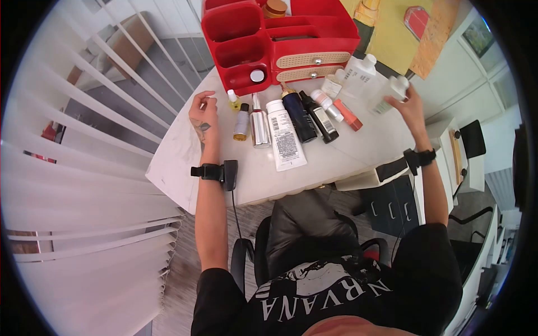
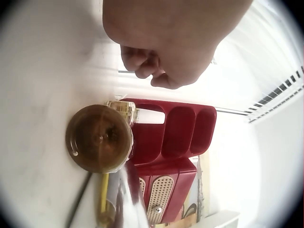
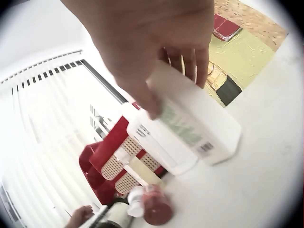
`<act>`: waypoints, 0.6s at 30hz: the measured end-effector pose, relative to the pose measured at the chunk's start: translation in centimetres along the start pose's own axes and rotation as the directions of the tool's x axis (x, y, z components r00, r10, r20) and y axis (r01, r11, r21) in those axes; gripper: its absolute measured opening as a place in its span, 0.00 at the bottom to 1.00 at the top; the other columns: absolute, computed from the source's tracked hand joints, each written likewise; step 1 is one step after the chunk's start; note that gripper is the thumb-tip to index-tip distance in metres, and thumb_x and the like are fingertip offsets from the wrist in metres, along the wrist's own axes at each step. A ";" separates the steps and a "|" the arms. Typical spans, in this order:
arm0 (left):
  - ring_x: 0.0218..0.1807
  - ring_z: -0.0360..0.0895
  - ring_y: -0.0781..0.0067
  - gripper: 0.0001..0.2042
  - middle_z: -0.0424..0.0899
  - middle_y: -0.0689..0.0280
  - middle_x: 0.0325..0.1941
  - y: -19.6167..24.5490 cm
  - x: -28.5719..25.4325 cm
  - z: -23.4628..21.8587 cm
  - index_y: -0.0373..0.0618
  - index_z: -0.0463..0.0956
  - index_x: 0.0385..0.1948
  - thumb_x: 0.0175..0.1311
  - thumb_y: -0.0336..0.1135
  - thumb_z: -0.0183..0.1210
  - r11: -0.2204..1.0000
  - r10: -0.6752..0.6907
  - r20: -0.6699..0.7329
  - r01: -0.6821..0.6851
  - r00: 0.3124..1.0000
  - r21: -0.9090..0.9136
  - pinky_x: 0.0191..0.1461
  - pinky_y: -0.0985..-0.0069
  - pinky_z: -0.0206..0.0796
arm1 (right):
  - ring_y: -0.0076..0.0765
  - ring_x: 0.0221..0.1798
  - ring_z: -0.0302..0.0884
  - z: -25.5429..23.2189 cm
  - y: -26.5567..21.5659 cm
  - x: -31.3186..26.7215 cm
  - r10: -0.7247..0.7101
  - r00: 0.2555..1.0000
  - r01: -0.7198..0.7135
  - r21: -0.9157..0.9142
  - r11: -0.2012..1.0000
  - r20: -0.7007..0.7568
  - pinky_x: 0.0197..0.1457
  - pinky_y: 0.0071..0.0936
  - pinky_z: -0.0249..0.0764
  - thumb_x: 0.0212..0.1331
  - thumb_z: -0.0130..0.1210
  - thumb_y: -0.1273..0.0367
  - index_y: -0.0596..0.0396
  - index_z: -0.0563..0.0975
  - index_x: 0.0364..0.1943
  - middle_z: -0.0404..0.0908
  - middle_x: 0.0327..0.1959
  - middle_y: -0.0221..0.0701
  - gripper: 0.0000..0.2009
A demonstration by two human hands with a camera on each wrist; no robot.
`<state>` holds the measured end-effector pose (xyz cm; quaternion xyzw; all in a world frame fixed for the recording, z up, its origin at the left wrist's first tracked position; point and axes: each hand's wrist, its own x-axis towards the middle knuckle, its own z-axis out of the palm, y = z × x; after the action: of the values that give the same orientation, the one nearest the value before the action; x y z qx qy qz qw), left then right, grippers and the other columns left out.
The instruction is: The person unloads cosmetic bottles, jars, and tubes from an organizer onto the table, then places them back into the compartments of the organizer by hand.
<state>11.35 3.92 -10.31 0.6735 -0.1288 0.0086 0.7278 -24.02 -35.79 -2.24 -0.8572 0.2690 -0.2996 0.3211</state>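
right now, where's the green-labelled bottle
In the head view, the green-labelled bottle is on the right side, in the grip of the right hand, beside another white bottle.

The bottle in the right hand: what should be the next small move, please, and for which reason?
I would probably steady the held bottle upright on the table before loosening the right hand. Thumb and fingers grip its upper part, and another white bottle stands close by, so a tilt could knock it. Whether its base already touches down, I cannot tell.
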 end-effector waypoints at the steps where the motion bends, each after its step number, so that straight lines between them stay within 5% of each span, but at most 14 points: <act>1: 0.26 0.67 0.87 0.09 0.74 0.75 0.26 0.0 0.0 -0.1 0.43 0.84 0.41 0.62 0.26 0.58 1.000 0.002 -0.012 -0.002 1.000 0.007 0.28 0.84 0.58 | 0.31 0.59 0.80 0.5 0.0 0.1 -0.032 0.999 0.030 0.053 0.998 0.031 0.66 0.32 0.73 0.55 0.74 0.64 0.60 0.75 0.59 0.83 0.54 0.36 0.29; 12: 0.27 0.69 0.86 0.08 0.73 0.75 0.27 -0.5 0.6 -0.4 0.43 0.84 0.40 0.63 0.27 0.58 0.999 0.006 0.000 -0.006 1.000 0.035 0.30 0.83 0.60 | 0.38 0.65 0.77 -2.7 -0.2 0.3 0.101 0.973 -0.105 0.008 0.994 0.206 0.71 0.37 0.71 0.53 0.74 0.64 0.61 0.68 0.69 0.81 0.60 0.38 0.39; 15: 0.28 0.70 0.85 0.08 0.74 0.74 0.26 -0.3 0.5 -0.4 0.43 0.84 0.40 0.63 0.27 0.58 0.999 0.014 -0.003 -0.014 1.000 0.029 0.32 0.83 0.62 | 0.39 0.71 0.71 -6.0 -1.7 0.4 0.114 0.903 -0.056 -0.150 0.987 0.413 0.72 0.39 0.70 0.51 0.73 0.68 0.59 0.67 0.72 0.77 0.67 0.40 0.41; 18: 0.28 0.70 0.85 0.08 0.75 0.74 0.26 -0.2 0.5 -0.5 0.43 0.84 0.40 0.63 0.27 0.58 0.998 0.007 -0.019 -0.006 1.000 0.059 0.32 0.83 0.62 | 0.33 0.68 0.74 -9.6 -2.0 1.6 0.034 0.978 0.044 -0.362 0.931 0.206 0.70 0.33 0.70 0.57 0.68 0.70 0.55 0.72 0.69 0.79 0.66 0.34 0.32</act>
<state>11.95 4.29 -10.44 0.6941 -0.1238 0.0211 0.7088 -29.00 -39.29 5.65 -0.9292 0.2826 -0.1537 0.1821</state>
